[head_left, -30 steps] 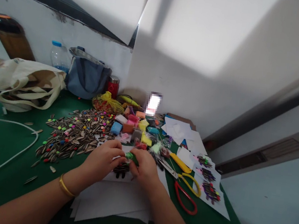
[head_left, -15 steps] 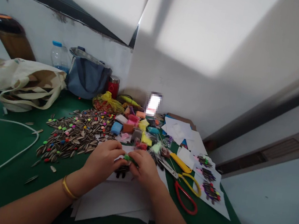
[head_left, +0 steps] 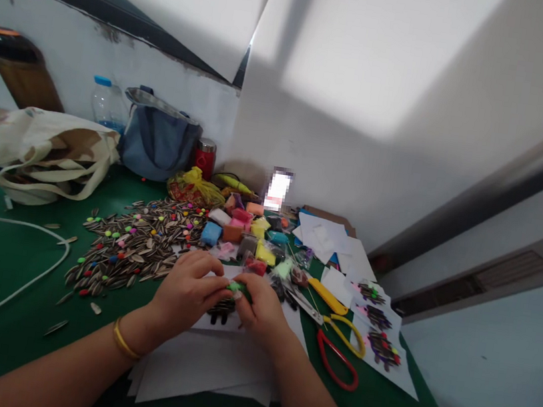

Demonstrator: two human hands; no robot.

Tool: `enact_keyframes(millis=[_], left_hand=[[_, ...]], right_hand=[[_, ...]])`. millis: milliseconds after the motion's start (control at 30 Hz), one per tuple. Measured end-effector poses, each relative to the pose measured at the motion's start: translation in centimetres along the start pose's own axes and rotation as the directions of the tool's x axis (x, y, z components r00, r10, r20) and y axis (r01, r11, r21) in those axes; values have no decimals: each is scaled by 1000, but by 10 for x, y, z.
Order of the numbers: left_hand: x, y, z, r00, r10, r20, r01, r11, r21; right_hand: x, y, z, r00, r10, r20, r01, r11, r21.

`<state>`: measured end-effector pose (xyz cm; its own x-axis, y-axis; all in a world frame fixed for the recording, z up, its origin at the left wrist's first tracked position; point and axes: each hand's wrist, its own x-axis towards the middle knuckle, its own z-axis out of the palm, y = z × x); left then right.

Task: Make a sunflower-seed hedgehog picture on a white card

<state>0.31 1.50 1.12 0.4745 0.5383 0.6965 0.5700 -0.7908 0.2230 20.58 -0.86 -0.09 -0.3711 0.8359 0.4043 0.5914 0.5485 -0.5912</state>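
Observation:
My left hand (head_left: 186,289), with a gold bangle at its wrist, and my right hand (head_left: 263,307) meet over a stack of white paper (head_left: 208,363). Between their closed fingertips is a small lump of bright green modelling clay (head_left: 235,287), touched by both hands. Just below the fingers, a dark figure made of sunflower seeds (head_left: 220,311) lies on the top sheet, two short dark legs showing. My hands hide its upper part. Left of my left hand spreads a pile of sunflower seeds (head_left: 139,245) mixed with small coloured bits.
Packets of coloured clay (head_left: 233,233) lie beyond my hands. To the right are scissors (head_left: 337,354) with red and yellow handles, a yellow utility knife (head_left: 328,296) and sheets bearing finished-looking seed figures (head_left: 383,350). Bags (head_left: 159,140) stand at the back left; a white cable (head_left: 38,278) curves nearby.
My fingers have shifted slightly around the green clay, and more of it shows between them. The left fingers have straightened a little. Both hands stay over the same spot.

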Motion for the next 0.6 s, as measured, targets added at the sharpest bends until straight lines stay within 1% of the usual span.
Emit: enact_keyframes(millis=[100, 200, 300, 400, 500, 600], left_hand=[[-1, 1, 1, 998, -49, 35, 47, 997, 56], [-2, 3, 3, 996, -67, 66, 65, 997, 30], [-3, 5, 6, 997, -50, 57, 50, 999, -7], [-2, 4, 8, 997, -62, 38, 62, 998, -20], [-2, 1, 10, 995, -97, 12, 98, 992, -82], [-3, -1, 11, 988, -157, 6, 157, 978, -135]], right_hand=[[0, -1, 0, 1000, -10, -21, 9, 999, -38], [-1, 0, 3, 999, -13, -42, 9, 995, -96], [-1, 1, 6, 999, -8, -52, 1, 993, -117], [1, 1, 7, 998, -20, -54, 14, 993, -116], [2, 0, 7, 996, -55, -75, 46, 992, -117], [2, 0, 6, 989, -99, -110, 87, 990, -109]])
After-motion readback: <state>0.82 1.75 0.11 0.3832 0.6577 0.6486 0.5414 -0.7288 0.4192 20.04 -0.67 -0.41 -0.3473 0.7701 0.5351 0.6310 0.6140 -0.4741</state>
